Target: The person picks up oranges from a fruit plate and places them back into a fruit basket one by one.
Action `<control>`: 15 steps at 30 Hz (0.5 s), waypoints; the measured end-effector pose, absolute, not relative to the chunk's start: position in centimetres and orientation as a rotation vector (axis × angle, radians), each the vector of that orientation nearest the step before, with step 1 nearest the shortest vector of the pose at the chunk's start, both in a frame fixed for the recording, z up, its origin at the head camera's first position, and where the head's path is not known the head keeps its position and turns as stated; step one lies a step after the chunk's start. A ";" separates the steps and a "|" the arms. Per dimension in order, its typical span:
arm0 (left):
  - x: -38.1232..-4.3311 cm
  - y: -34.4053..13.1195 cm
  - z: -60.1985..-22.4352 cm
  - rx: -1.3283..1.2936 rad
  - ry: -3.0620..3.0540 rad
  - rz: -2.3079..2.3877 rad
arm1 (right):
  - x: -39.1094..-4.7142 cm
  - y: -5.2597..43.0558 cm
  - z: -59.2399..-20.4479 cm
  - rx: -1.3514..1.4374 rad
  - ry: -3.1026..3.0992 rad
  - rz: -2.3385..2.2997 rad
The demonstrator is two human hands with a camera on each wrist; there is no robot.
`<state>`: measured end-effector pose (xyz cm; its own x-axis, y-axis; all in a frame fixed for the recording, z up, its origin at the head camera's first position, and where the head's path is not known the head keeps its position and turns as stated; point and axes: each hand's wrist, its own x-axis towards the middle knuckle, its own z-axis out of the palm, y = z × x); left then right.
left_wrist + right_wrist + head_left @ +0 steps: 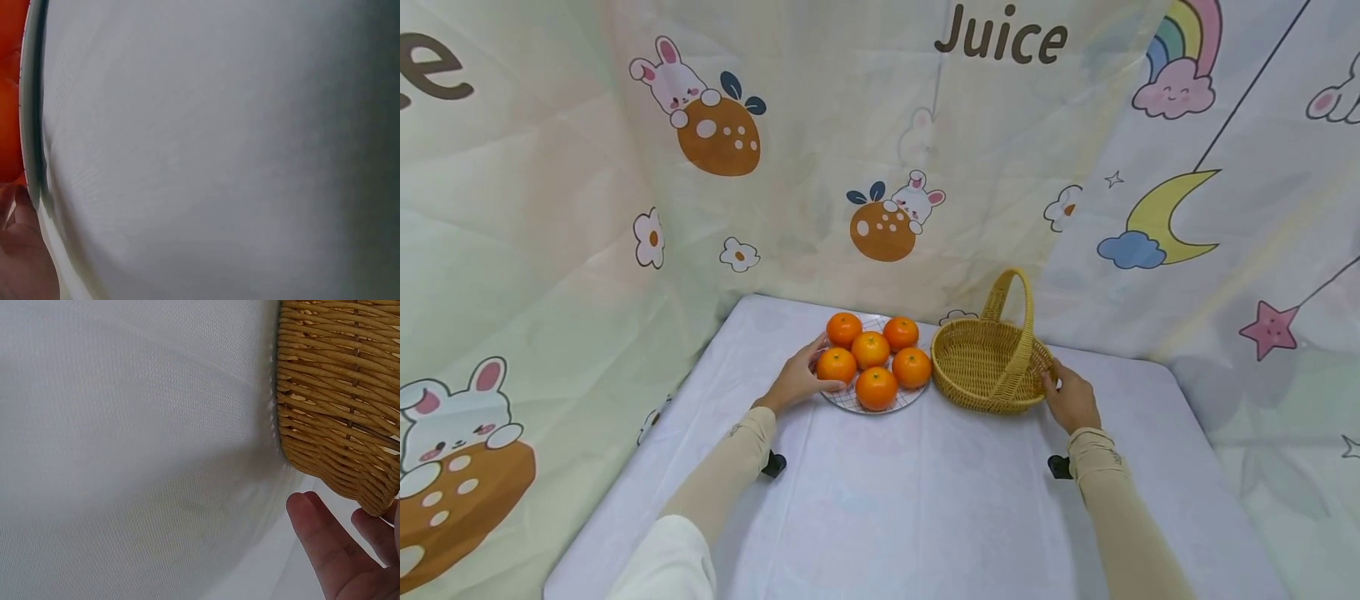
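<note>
Several oranges point(876, 389) sit on a round plate point(899, 400) with a thin line pattern near the far side of the table. My left hand point(801, 377) is at the plate's left side, thumb and fingers round the leftmost orange point(837, 366). In the left wrist view only part of this hand point(25, 250) shows, beside the plate's rim point(31, 112). Just right of the plate stands a yellow wicker basket point(977, 392) with an arched handle. My right hand point(1072, 398) holds the basket's right rim; in the right wrist view some fingers point(325, 537) stretch out beside the weave.
A white cloth covers the table point(887, 500). Printed fabric walls point(805, 150) stand close behind the plate and basket and along the sides. A small black piece point(773, 464) is by the left wrist, another black piece point(1060, 467) by the right wrist.
</note>
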<state>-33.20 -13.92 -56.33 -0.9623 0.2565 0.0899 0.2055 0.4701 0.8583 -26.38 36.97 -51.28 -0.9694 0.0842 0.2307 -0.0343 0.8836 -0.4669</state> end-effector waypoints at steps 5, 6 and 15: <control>-32.9 -13.8 -56.2 0.460 2.675 1.544 | -26.4 37.0 -51.2 -0.056 -2.809 0.694; -32.9 -13.8 -56.2 0.471 2.683 1.546 | -26.3 36.9 -51.1 -0.060 -2.812 0.697; -32.7 -13.9 -55.8 0.496 2.717 1.517 | -26.3 36.8 -51.0 -0.073 -2.830 0.707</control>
<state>-32.75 -13.90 -55.81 -0.9504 0.2670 0.1596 0.2760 0.4868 0.8288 -26.27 36.83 -50.97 -0.9738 0.1018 0.2031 -0.0056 0.8829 -0.4695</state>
